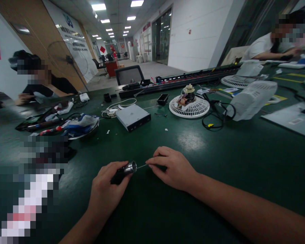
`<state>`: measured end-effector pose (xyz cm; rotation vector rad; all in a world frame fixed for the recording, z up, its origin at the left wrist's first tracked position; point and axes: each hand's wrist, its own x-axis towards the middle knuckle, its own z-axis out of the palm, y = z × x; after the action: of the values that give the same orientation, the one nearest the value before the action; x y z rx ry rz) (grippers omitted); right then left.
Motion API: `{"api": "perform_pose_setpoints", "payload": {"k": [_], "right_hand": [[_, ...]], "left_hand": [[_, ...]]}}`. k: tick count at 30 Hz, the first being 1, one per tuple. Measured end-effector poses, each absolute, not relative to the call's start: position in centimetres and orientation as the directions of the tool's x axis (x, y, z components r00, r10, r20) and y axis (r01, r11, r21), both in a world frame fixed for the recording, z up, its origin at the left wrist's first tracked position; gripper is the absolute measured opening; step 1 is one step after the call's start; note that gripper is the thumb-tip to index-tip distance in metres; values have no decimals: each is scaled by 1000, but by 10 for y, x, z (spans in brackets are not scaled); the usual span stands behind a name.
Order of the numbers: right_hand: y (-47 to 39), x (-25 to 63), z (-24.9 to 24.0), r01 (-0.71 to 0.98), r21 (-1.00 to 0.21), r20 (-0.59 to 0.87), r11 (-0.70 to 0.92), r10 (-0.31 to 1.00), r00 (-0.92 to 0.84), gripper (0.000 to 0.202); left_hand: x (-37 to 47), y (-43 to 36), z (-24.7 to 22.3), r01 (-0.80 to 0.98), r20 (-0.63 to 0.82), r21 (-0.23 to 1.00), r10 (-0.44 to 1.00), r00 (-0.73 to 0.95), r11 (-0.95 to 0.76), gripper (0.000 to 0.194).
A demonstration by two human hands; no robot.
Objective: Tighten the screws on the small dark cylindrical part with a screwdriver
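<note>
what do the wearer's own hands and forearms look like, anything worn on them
The left hand and right hand are both bare: no gloves. No sleeve shows on either visible forearm, and no watch, bracelet or marking can be made out.

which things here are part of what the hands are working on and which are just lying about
In use:
- black cylinder with a metal end, in the left hand
- thin rod, in the right hand

Apparently just lying about:
- grey disc drive
- white round grille with parts on it
- small black box
- white plastic housing
</note>
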<state>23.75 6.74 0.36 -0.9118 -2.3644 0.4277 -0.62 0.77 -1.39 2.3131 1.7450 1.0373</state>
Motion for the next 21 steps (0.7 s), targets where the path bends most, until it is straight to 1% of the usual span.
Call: {"api": "perform_pose_setpoints", "payload": {"k": [3, 9, 14, 18, 21], "right_hand": [[67, 237, 2, 493, -488, 412, 721, 688, -598, 21], [69, 237, -1, 558, -453, 415, 695, 719, -558, 22], [67, 237, 3, 557, -432, 398, 709, 704, -588, 20], [66, 236, 3, 509, -456, 423, 730, 681, -597, 19], [67, 235, 2, 514, -474, 437, 715, 698, -568, 21]], "left_hand": [[-7, 7, -14, 830, 459, 429, 877, 140, -357, 30], [-6, 7, -13, 829, 472, 428, 871, 135, -361, 30], [-6, 8, -14, 834, 473, 426, 872, 125, -350, 30], [-7, 8, -13, 835, 462, 428, 878, 127, -347, 31], [-6, 8, -12, 831, 466, 418, 872, 151, -367, 30]]}}
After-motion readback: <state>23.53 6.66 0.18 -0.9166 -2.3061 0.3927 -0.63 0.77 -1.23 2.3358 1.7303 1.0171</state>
